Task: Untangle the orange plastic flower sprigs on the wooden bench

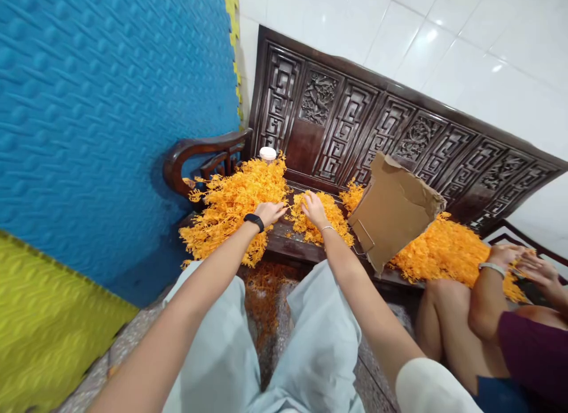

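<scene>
Left hand pinches an orange strand above the left end of the bench — likely light, soft, fragile, best taken by its tip — right hand curls over the small pile, grip unclear

The person's arms reach forward and converge, the left forearm slanting rightward, the right forearm leftward. The left hand shows its back, fingers drawn close and pointing toward the right hand, whose fingers curl forward. The hands are near each other, not touching.
</scene>
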`<act>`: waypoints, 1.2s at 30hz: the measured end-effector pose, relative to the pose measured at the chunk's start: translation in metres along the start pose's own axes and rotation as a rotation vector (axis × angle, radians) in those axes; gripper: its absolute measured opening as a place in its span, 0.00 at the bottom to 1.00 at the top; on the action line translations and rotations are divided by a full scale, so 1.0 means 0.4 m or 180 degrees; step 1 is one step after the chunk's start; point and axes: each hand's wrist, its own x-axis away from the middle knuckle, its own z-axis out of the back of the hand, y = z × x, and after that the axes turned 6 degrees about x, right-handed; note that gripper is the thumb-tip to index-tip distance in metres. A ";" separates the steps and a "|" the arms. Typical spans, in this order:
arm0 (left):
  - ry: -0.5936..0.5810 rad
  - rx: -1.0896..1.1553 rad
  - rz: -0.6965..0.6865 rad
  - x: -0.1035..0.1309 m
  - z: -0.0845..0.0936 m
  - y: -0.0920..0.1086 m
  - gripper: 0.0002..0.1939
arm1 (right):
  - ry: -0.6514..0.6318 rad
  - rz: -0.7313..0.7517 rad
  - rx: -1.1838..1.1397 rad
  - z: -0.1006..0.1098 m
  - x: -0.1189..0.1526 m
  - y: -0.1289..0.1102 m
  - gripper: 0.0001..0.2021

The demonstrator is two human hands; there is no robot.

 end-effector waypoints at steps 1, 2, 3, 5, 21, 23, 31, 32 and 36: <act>0.0015 0.0005 0.0041 -0.005 -0.001 0.001 0.21 | 0.0043 -0.0092 0.0008 -0.004 -0.004 0.002 0.18; 0.0028 0.0007 0.0085 -0.010 -0.003 0.001 0.21 | 0.0061 -0.0168 0.0010 -0.007 -0.007 0.002 0.18; 0.0039 0.0007 0.0132 -0.014 -0.006 0.000 0.22 | 0.0058 -0.0226 0.0011 -0.010 -0.008 0.002 0.19; 0.0041 0.0010 0.0215 -0.022 -0.014 -0.002 0.22 | 0.0015 -0.0307 0.0023 -0.015 -0.009 -0.005 0.19; 0.0059 0.0129 0.0469 -0.058 -0.040 0.016 0.19 | -0.0252 -0.0151 0.0243 -0.049 -0.057 -0.057 0.21; 0.0043 0.0169 0.0452 -0.061 -0.048 0.020 0.19 | -0.0343 0.0010 0.0347 -0.042 -0.064 -0.053 0.22; 0.0044 0.0235 0.0452 -0.085 -0.072 0.038 0.20 | -0.0641 0.0155 0.0859 -0.034 -0.083 -0.021 0.21; 0.0052 0.0235 0.0431 -0.089 -0.076 0.042 0.20 | -0.0650 0.0176 0.0904 -0.037 -0.085 -0.015 0.20; 0.0073 0.0238 0.0324 -0.104 -0.092 0.061 0.20 | -0.0616 0.0227 0.0984 -0.041 -0.093 0.013 0.17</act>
